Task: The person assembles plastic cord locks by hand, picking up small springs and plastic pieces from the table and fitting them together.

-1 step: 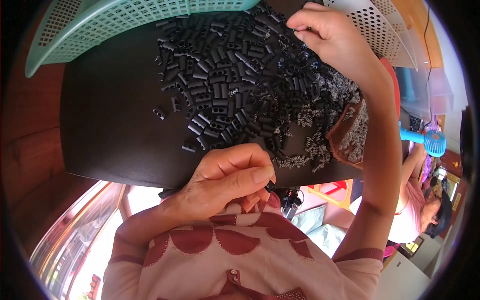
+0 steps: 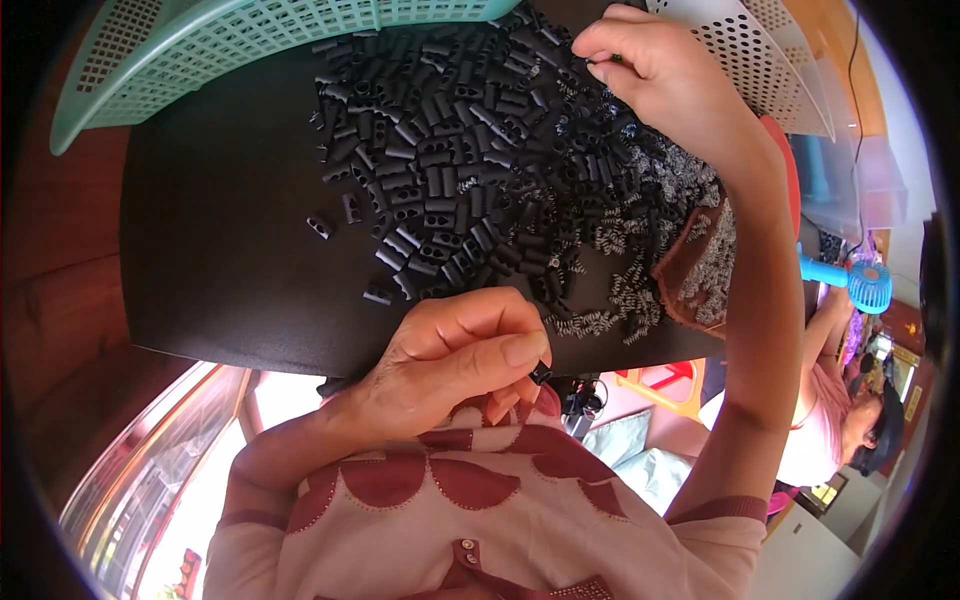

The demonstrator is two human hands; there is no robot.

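My left hand [image 2: 465, 345] is closed near the front edge of the table, thumb against curled fingers. A small black plastic piece [image 2: 541, 373] sticks out between its fingertips; most of it is hidden. At the far right my right hand [image 2: 660, 75] is raised over the edge of the pile, thumb and forefinger pinched together. A tiny dark bit shows at its fingertips, too small to name. Between and beyond the hands spreads a heap of black two-hole plastic pieces [image 2: 440, 180], like cord-lock bodies. Loose small metal coil springs [image 2: 632, 295] lie among them on the right.
A green perforated basket [image 2: 250, 50] stands at the far left, a white perforated basket [image 2: 760, 60] at the far right. A brown cloth-edged holder [image 2: 690, 260] with springs lies beneath my right forearm. A blue fan [image 2: 868, 287] and another person [image 2: 825, 400] are at the right.
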